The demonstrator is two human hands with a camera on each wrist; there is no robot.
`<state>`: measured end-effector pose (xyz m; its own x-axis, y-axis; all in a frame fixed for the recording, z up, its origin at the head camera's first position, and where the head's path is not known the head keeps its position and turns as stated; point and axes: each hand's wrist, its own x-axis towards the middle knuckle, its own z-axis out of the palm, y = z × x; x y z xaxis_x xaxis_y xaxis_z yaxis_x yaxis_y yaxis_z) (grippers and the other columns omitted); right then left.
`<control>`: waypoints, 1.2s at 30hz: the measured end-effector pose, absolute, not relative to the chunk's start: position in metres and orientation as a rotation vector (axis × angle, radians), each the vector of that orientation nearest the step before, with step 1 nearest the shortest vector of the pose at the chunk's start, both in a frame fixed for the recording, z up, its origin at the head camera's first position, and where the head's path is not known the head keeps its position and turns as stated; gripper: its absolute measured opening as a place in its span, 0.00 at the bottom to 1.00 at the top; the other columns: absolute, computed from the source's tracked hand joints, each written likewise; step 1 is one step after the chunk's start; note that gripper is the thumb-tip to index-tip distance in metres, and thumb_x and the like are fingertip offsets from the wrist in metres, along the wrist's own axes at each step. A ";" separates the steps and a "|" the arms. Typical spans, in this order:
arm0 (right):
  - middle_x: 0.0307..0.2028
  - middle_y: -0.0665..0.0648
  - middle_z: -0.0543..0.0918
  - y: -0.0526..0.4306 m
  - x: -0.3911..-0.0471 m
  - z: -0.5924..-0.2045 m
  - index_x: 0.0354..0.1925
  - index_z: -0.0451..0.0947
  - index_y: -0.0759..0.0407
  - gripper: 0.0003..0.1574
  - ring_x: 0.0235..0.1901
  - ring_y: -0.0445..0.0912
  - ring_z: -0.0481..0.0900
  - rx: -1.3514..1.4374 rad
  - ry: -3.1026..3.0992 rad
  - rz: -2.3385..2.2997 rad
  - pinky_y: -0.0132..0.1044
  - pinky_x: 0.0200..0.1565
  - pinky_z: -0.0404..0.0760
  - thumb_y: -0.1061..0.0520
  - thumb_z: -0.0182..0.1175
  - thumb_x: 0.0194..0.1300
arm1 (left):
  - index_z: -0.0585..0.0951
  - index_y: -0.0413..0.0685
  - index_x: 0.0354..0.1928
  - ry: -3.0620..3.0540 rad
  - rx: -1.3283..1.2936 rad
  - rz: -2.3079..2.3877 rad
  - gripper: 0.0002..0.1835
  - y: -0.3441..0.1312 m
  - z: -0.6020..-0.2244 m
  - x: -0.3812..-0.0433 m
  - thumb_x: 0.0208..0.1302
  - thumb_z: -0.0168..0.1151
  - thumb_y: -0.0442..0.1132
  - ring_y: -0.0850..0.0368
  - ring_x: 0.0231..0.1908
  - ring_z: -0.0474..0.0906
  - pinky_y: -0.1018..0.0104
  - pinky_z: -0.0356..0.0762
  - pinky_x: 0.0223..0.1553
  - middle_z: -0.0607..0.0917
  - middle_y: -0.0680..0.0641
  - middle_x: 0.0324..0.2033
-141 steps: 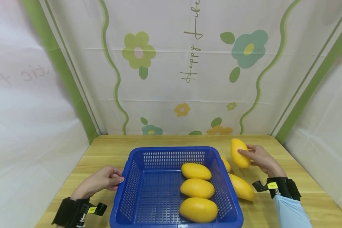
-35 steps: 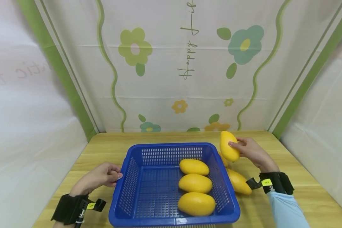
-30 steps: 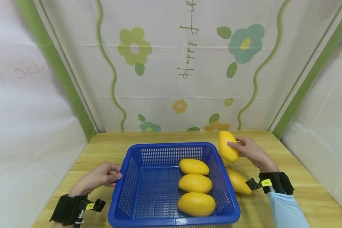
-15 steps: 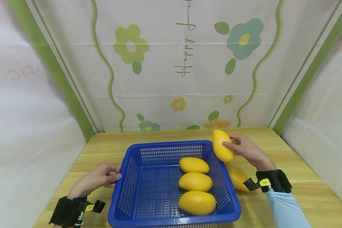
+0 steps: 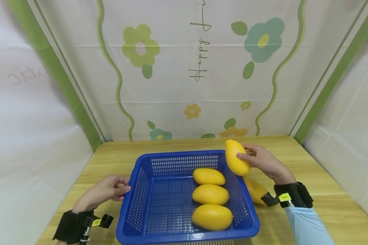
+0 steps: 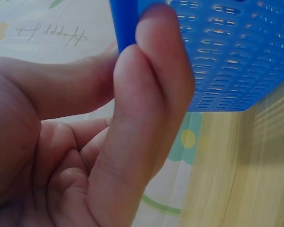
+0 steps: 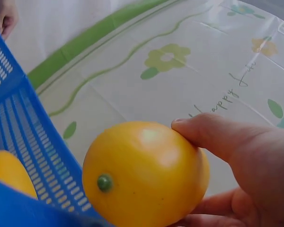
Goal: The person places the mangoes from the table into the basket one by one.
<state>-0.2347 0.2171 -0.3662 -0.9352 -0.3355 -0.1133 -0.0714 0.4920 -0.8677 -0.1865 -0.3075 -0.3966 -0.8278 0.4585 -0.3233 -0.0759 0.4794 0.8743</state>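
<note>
My left hand (image 5: pixel 111 190) pinches the basket rim (image 5: pixel 125 211) at nine o'clock; my right hand (image 5: pixel 262 162) grips a mango (image 5: pixel 234 158) near two.

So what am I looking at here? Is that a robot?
No, it's a person's left hand and right hand. The wide view comes from a camera on the person's head. The two close views come from little cameras worn on the wrists, each watching its own hand. On the table stands a basket with three mangoes inside. The left hand pinches its rim. The right hand holds another mango by the basket's back right corner. At least one more lies beside the basket.
</note>
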 end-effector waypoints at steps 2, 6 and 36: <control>0.57 0.74 0.78 0.215 -0.233 -0.366 0.74 0.51 0.73 0.45 0.49 0.51 0.83 -0.357 2.441 -1.434 0.48 0.53 0.84 0.47 0.55 0.75 | 0.78 0.29 0.48 2.206 0.313 1.337 0.12 -0.307 -0.396 -0.186 0.74 0.54 0.35 0.59 0.35 0.82 0.62 0.86 0.40 0.84 0.49 0.29; 0.56 0.72 0.79 0.212 -0.231 -0.364 0.75 0.49 0.73 0.47 0.46 0.49 0.84 -0.372 2.416 -1.436 0.46 0.52 0.84 0.47 0.56 0.75 | 0.78 0.29 0.47 2.217 0.309 1.330 0.12 -0.307 -0.396 -0.186 0.74 0.55 0.35 0.59 0.35 0.82 0.62 0.87 0.40 0.84 0.49 0.28; 0.61 0.71 0.77 0.174 -0.214 -0.358 0.73 0.57 0.68 0.45 0.55 0.57 0.81 -0.454 2.413 -1.370 0.52 0.55 0.82 0.46 0.61 0.70 | 0.78 0.28 0.49 2.210 0.319 1.351 0.13 -0.306 -0.396 -0.185 0.74 0.55 0.35 0.61 0.33 0.82 0.64 0.87 0.40 0.84 0.49 0.29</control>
